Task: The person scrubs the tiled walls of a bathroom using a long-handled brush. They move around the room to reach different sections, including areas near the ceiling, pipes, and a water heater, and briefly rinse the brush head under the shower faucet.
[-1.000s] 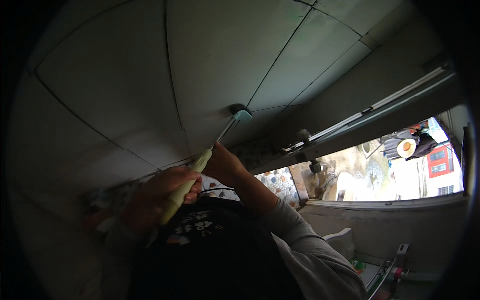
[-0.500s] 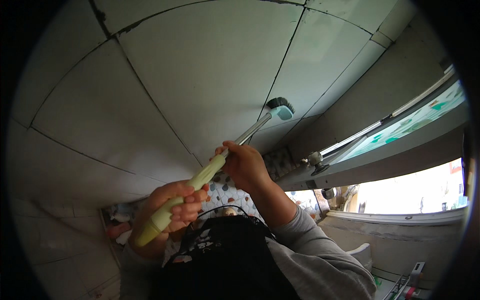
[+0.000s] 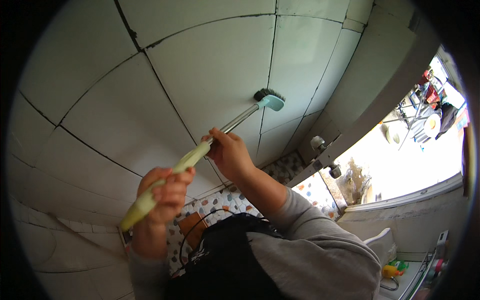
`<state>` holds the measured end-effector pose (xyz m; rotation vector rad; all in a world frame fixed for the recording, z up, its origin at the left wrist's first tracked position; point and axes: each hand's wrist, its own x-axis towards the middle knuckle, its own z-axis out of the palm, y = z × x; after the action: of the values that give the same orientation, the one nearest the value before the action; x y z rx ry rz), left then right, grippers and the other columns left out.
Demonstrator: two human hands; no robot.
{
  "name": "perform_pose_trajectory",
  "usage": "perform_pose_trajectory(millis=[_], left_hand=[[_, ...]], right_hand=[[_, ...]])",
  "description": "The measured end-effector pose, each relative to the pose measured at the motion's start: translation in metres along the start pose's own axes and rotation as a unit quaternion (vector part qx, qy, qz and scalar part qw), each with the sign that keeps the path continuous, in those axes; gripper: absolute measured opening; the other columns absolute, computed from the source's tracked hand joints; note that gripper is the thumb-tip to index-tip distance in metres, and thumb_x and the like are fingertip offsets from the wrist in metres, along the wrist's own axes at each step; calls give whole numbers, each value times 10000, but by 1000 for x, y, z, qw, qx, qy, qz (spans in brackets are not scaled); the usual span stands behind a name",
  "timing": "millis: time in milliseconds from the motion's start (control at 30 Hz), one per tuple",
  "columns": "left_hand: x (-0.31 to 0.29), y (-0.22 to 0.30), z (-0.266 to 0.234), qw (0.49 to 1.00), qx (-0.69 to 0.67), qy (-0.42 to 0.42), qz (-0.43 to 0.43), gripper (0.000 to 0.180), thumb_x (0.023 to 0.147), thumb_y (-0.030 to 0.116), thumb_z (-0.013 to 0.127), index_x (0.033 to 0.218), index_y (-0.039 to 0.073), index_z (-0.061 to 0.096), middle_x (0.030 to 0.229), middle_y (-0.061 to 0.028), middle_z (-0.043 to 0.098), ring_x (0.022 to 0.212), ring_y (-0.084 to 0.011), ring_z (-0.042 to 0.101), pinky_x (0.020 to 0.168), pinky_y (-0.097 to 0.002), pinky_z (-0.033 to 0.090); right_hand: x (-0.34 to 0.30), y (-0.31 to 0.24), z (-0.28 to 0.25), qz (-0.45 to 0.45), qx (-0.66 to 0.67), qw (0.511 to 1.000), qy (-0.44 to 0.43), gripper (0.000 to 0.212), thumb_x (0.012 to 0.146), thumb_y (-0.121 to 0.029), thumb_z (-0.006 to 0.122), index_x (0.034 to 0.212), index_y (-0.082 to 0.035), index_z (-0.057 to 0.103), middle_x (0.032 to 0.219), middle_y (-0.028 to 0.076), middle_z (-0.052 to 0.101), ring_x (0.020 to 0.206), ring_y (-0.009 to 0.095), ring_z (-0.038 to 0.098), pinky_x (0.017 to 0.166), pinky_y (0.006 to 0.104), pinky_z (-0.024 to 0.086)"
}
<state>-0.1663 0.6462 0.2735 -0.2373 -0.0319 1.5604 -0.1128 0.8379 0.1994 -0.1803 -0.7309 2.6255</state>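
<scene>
A long-handled scrub brush slants from lower left to upper right, held in both hands. My left hand (image 3: pixel 169 194) is wrapped round its pale green grip (image 3: pixel 192 159), whose yellowish end sticks out below. Farther up, my right hand (image 3: pixel 231 156) closes round the metal shaft (image 3: pixel 242 118), just above where the grip ends. The light blue brush head (image 3: pixel 273 103) carries dark bristles (image 3: pixel 271 93), which face the white tiled wall (image 3: pixel 210 65) at a dark vertical joint. They look to be against the tiles, though exact contact is hard to tell.
To the right is a door (image 3: pixel 370 95) with a round knob (image 3: pixel 317 143); bright daylight and clutter show through the doorway. Pebble-patterned flooring (image 3: pixel 209 204) lies below, with a brown flat piece (image 3: pixel 192 227). A shelf (image 3: pixel 407 280) holds yellow and green items at lower right.
The view has turned, showing more of the doorway and less of the door's patterned pane. The brush head has shifted left across the vertical tile joint. Both hands keep their hold.
</scene>
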Motion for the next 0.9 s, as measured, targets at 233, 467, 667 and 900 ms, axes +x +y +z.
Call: perform_pose_trajectory(millis=[233,467,667,900], left_hand=[[-38,-19,-36,998,40,-30,24,341,929,90,404,1188,-106,302,815,-75,421,524,-123,483,484,-244,453],[-96,-52,-19,996,59,-29,65,316,937,101,383,1172,-99,315,799,-71,427,524,-123,491,489,-246,453],[-42,-24,-48,998,24,-27,51,317,935,83,411,1171,-93,294,790,-50,425,536,-106,494,487,-231,453],[-46,-31,-55,998,14,-4,66,312,928,79,424,1159,-97,309,793,-48,409,553,-102,488,505,-231,445]], right_hand=[[-32,45,23,-10,-24,994,108,194,933,-206,517,1011,-36,465,793,91,597,657,160,541,580,274,442],[-65,73,54,56,-12,997,45,205,924,-193,527,980,2,500,837,129,602,719,213,572,675,353,503],[-25,61,-7,61,-54,992,95,194,884,-154,539,933,34,539,850,129,589,766,232,576,683,342,502],[-33,57,-20,121,-13,990,71,159,887,-128,533,952,16,540,894,147,583,840,255,582,733,381,509]])
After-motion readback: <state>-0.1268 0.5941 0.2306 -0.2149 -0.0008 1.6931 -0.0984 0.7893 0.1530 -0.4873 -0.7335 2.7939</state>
